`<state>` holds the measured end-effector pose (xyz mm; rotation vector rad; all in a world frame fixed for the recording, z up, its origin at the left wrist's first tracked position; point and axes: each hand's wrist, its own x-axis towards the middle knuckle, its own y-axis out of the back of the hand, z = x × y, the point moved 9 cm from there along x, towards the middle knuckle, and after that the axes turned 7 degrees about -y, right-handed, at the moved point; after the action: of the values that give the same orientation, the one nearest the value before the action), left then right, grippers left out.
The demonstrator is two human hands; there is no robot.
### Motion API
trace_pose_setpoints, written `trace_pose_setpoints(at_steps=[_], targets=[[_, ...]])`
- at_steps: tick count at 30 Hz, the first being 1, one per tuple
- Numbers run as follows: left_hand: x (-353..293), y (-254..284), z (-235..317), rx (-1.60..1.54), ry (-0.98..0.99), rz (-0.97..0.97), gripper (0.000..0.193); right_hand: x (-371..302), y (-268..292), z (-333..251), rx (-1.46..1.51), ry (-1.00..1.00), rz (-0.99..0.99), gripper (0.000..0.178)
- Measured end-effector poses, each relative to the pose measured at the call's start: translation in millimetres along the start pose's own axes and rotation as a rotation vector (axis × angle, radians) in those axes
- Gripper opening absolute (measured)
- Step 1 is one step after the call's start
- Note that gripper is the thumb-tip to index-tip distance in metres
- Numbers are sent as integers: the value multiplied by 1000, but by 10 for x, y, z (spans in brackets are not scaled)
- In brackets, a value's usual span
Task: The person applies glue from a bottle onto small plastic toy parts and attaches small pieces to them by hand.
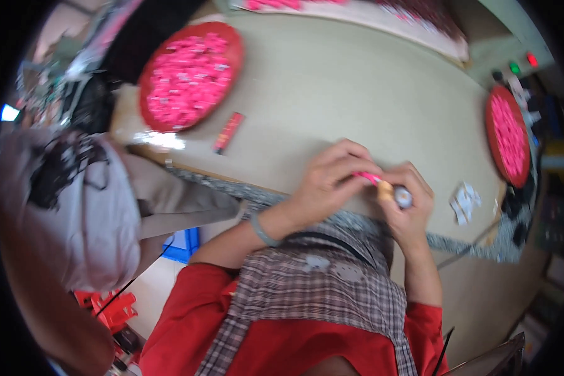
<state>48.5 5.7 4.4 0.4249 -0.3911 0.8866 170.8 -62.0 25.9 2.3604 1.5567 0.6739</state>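
Observation:
Near the front edge of the table, my two hands meet. My left hand is closed, with a small bright pink piece pinched between thumb and fingers. My right hand curls around a tool with a rounded, pale grey end; the rest of it is hidden by the fingers. A tan finger cover seems to sit on the right thumb, touching or close to the pink piece. Blur hides the piece's exact shape.
Red round trays heaped with pink pieces stand at left and right. A red stick-like object lies beside the left tray, crumpled white scraps at right. A person in light clothing is close on my left.

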Motion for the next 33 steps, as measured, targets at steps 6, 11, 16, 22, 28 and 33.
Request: trace_pose_setpoints(at_steps=[6,11,16,22,28,33], targets=[[95,594,133,96,-21,186,17,45,36,270,168,-185,-5,10],[64,1780,-6,313,121,579,18,78,54,423,203,-215,0,9],[-84,2553,250,759,-6,722,19,100,45,493,239,-254,1,9],[-219,2621,192,1050,110,682,20,102,-19,550,192,-224,-64,7],[-166,2510,96,1136,105,506,25,97,24,520,187,-209,-51,6],[-59,2396,350,1224,-6,570,30,85,51,498,171,-172,-47,7]])
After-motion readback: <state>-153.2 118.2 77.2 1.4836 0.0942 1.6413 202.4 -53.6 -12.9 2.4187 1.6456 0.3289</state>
